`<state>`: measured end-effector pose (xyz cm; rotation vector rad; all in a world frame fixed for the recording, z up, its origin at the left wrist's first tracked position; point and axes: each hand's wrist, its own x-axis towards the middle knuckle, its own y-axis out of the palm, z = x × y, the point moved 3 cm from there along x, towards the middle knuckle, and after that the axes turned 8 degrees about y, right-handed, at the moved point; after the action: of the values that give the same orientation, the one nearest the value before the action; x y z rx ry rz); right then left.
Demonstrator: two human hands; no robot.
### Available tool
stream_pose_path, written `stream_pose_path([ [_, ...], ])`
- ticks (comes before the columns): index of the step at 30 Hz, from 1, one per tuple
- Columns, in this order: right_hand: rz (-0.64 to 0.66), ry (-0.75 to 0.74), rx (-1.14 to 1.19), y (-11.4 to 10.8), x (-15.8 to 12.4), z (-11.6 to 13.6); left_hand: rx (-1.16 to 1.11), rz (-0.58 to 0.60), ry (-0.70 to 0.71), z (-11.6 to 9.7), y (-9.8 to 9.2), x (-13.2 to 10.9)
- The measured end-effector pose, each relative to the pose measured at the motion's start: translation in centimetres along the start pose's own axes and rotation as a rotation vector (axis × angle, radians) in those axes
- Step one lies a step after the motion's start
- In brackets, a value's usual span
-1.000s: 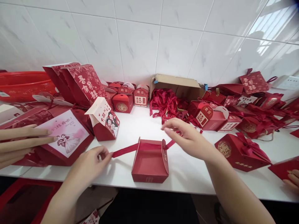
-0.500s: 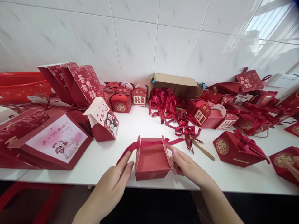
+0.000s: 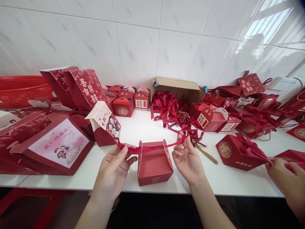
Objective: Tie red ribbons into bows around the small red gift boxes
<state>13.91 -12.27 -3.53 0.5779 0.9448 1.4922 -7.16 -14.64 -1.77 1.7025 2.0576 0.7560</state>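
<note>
A small open red gift box [image 3: 154, 163] stands near the front edge of the white counter [image 3: 147, 127]. A dark red ribbon [image 3: 152, 148] runs through its two upright side flaps. My left hand [image 3: 115, 165] lies palm up just left of the box, with one ribbon end pinched at its fingertips. My right hand [image 3: 187, 156], palm up on the box's right, has its fingers curled round the other ribbon end. The ribbon is stretched fairly straight between the two hands.
A cardboard carton [image 3: 177, 87] spills a heap of red ribbons [image 3: 168, 108] at the back. Finished red boxes [image 3: 240, 151] crowd the right, gift bags [image 3: 83, 86] and a flat printed box [image 3: 57, 146] the left. Another person's hand [image 3: 286, 178] works at the right edge.
Both my hands turned palm up and drew the ribbon ends outward, pulling the ribbon taut through the flaps. Another person's hand came in at the right edge.
</note>
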Motion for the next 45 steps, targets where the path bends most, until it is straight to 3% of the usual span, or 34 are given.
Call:
stream_pose_path([
  [4,-0.039,-0.027,0.099,-0.6,-0.7,-0.2,-0.106,-0.2,-0.08,0.4,-1.0,0.0],
  [9,-0.079,-0.047,0.01,-0.8,-1.7,-0.5,-0.124,-0.444,-0.145,0.5,-3.1,-0.6],
  [15,-0.021,-0.14,-0.077,0.0,-2.1,-0.3,-0.061,-0.51,-0.016,-1.0,-4.5,-0.8],
  [19,-0.018,-0.209,-0.136,0.7,-2.2,0.4,0.027,-0.497,0.091,-2.4,-4.7,-0.4],
  [22,0.001,-0.313,-0.198,1.4,-2.1,1.6,0.096,-0.457,0.191,-4.0,-3.7,0.1],
  [28,0.052,-0.486,-0.392,3.8,-1.3,4.6,0.207,-0.143,0.518,-7.4,1.2,1.9],
  [31,0.093,-0.525,-0.461,4.8,-1.1,5.7,0.295,-0.029,0.529,-7.5,2.8,2.3],
  [35,0.109,-0.565,-0.555,5.3,-1.3,6.6,0.385,-0.018,0.517,-7.2,3.1,2.2],
  [39,0.083,-0.635,-0.671,6.2,-1.4,7.6,0.354,0.031,0.604,-8.0,4.1,2.1],
  [45,0.154,-0.731,-0.766,9.8,-1.1,9.0,0.472,0.127,0.758,-9.5,7.4,2.8],
])
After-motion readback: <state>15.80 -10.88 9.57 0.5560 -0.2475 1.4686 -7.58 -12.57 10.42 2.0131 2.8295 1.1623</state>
